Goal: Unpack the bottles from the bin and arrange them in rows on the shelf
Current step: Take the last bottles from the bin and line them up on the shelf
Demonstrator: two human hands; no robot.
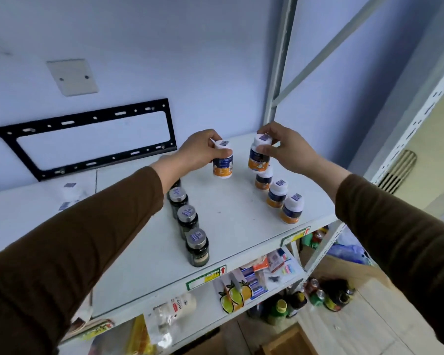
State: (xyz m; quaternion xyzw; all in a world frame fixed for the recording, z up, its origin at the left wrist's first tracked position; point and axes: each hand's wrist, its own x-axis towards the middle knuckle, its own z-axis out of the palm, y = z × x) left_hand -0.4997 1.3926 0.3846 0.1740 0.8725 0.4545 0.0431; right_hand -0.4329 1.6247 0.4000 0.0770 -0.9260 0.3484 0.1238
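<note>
While each hand's grip holds a white-capped bottle, left hand (200, 149), right hand (287, 149), labels blurred, dark bottle row (190, 224) partly hidden.

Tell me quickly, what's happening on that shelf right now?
Left hand grips one white bottle; right hand grips another, at the white row's far end. Dark row stands left. Nothing blocking.
</note>
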